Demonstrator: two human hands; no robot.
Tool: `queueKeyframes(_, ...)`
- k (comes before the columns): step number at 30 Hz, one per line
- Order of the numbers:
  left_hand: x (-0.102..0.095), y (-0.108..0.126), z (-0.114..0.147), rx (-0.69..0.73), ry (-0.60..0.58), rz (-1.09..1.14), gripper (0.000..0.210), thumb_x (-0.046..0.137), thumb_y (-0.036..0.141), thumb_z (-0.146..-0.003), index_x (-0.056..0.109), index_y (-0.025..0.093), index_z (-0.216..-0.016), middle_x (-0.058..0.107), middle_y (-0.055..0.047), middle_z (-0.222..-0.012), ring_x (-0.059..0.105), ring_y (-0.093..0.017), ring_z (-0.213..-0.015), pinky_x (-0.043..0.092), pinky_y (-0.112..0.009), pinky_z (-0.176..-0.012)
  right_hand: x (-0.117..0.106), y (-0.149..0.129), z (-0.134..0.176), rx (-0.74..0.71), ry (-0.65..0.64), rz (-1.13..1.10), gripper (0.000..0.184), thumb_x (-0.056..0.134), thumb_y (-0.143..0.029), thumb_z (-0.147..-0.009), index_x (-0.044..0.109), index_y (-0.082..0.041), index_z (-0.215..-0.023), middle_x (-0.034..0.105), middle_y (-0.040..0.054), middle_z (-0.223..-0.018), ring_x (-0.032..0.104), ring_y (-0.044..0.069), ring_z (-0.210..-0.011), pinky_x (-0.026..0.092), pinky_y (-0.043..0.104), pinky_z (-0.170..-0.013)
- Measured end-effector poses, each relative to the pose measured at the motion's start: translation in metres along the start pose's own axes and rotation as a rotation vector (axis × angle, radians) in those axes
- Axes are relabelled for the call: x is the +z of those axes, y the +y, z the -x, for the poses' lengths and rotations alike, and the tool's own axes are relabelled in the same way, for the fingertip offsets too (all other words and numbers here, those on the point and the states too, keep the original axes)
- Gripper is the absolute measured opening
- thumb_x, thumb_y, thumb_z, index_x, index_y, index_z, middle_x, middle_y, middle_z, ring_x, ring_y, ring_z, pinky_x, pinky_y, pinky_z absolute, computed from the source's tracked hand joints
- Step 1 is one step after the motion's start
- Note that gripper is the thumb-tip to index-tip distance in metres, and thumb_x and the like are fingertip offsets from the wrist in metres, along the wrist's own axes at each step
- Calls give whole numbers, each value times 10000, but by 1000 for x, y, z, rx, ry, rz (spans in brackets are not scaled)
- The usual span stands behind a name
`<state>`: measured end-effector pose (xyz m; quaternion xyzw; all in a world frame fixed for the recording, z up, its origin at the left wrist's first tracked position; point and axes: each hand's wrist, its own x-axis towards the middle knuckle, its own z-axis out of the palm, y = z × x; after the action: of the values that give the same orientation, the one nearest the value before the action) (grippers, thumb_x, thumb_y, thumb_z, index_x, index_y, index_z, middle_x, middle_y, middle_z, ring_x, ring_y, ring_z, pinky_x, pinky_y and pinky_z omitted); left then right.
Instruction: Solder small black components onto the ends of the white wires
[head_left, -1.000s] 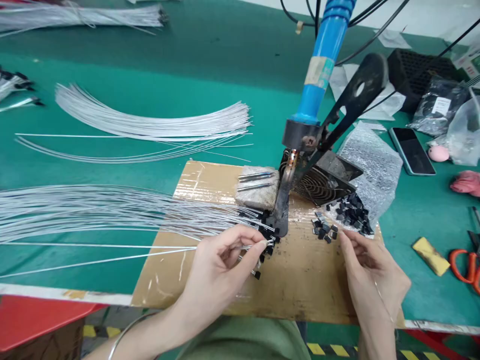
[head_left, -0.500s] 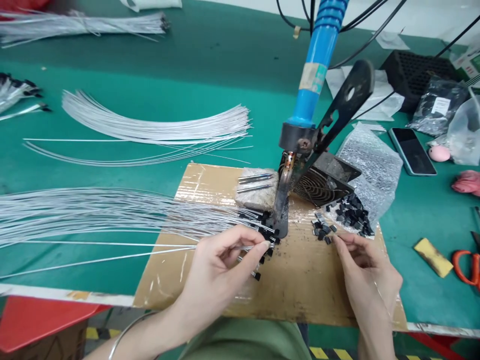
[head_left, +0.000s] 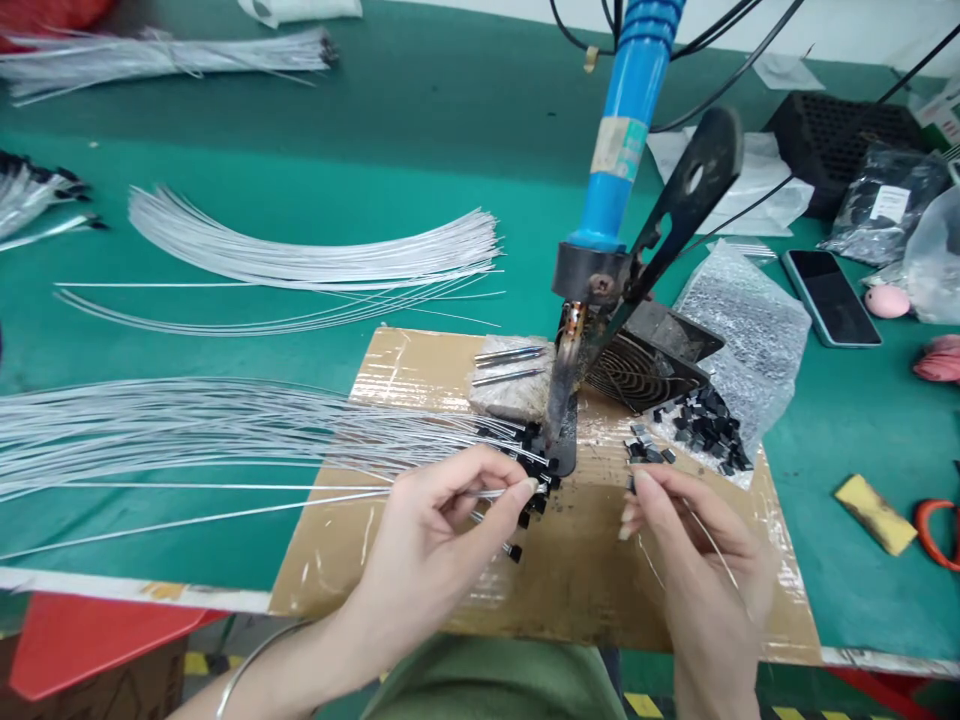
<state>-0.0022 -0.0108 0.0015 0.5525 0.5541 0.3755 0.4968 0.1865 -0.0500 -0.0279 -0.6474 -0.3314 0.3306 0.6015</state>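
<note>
My left hand (head_left: pixel 457 540) is closed in a pinch on a white wire (head_left: pixel 337 492), close to the wire's right end. Under and beyond these fingers lie many white wires tipped with small black pieces (head_left: pixel 514 552). My right hand (head_left: pixel 694 550) is closed, with a small black chip-like piece (head_left: pixel 631 483) at its fingertips. A thin silvery strand (head_left: pixel 712 545), which looks like solder wire, runs through the same hand. Just beyond it lies a small heap of loose black pieces (head_left: pixel 646 447). The soldering iron (head_left: pixel 570 370) points down in its stand between the two hands.
A cardboard sheet (head_left: pixel 600 590) covers the green table (head_left: pixel 247 150) here. Behind the iron stands a small fan (head_left: pixel 637 372). Bubble wrap (head_left: pixel 750 320) bears more black pieces. Rightward are a phone (head_left: pixel 831 298), a yellow sponge (head_left: pixel 875 514) and orange-handled scissors (head_left: pixel 930 535). White wire bundles (head_left: pixel 300 250) lie left.
My right hand has moved left from the loose pieces, now with a black piece at its fingertips. My left hand keeps its pinch on the wire, almost unmoved.
</note>
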Motion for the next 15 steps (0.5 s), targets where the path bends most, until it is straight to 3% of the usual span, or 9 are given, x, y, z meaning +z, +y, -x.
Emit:
queueKeyframes(6, -3, -7, 3, -35, -9, -41, 149, 724, 253, -892, 768, 204, -758, 712, 13, -651, 558, -115, -546, 414, -213, -516, 22, -5, 9, 98, -205, -106, 92, 841, -224, -864, 890, -298, -842, 767, -26, -621, 689, 90, -503, 586, 122, -507)
queueKeyframes(15, -2, 7, -3, -53, -101, 135, 147, 731, 147, -867, 751, 197, -730, 830, -26, -791, 755, -153, -728, 555, -202, -650, 33, -5, 15, 199, -290, -138, 54, 845, -264, -867, 881, -257, -827, 775, -9, -619, 686, 113, -468, 591, 159, -464)
